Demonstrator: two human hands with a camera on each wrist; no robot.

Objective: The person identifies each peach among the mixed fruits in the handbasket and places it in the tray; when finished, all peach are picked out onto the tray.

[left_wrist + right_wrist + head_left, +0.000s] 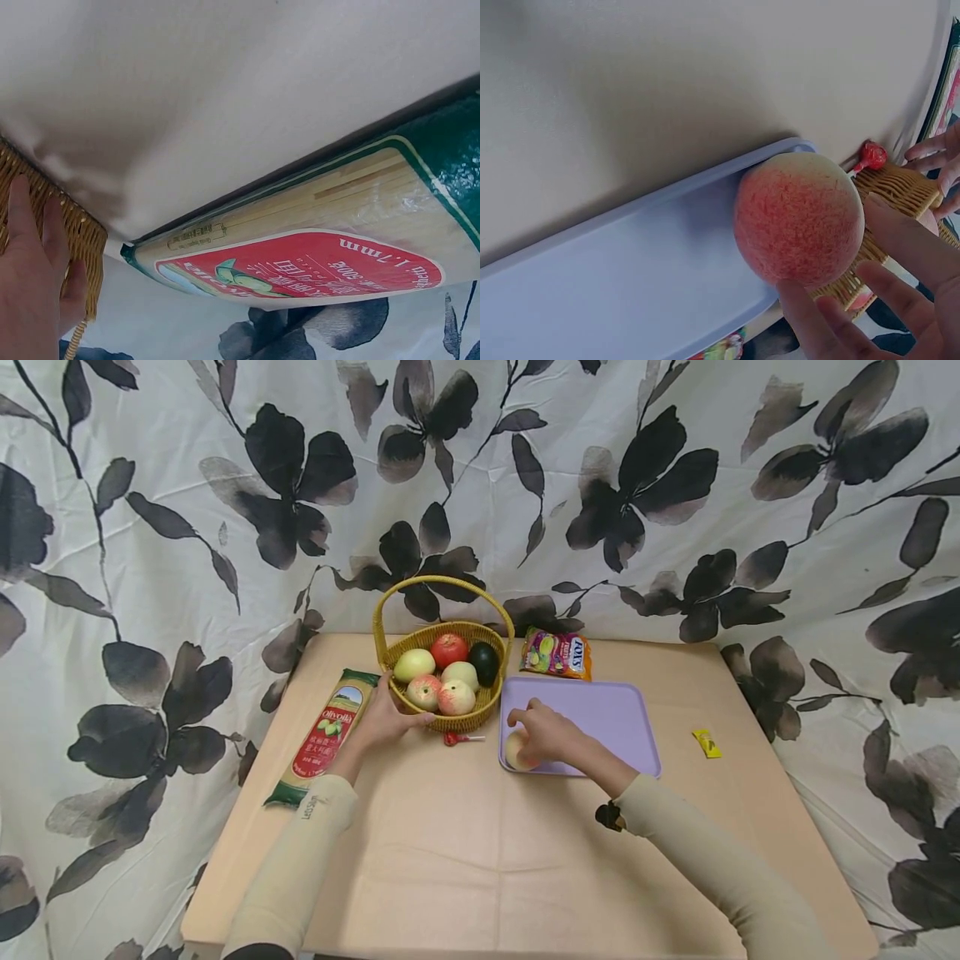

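Observation:
My left hand [390, 714] rests at the left side of a wicker basket [467, 723], its fairly straight fingers touching the weave in the left wrist view. Inside the basket lie a red round fruit [449, 648], a dark green avocado-like fruit [483, 663], pale yellow-green fruits [414, 666] and pink-blushed peaches [456, 697]. Over the left end of a lilac tray [607, 727], my right hand [551, 735] is at another peach [799, 221]. Its fingers are spread, with fingertips at the peach's edge in the right wrist view.
A spaghetti packet [326, 735] lies left of the basket. The red lollipop [452, 738] is just in front of the basket. Behind the tray lies a colourful candy bag [557, 653]; a small yellow packet [707, 743] is at the right. A floral curtain [525, 485] hangs behind the table.

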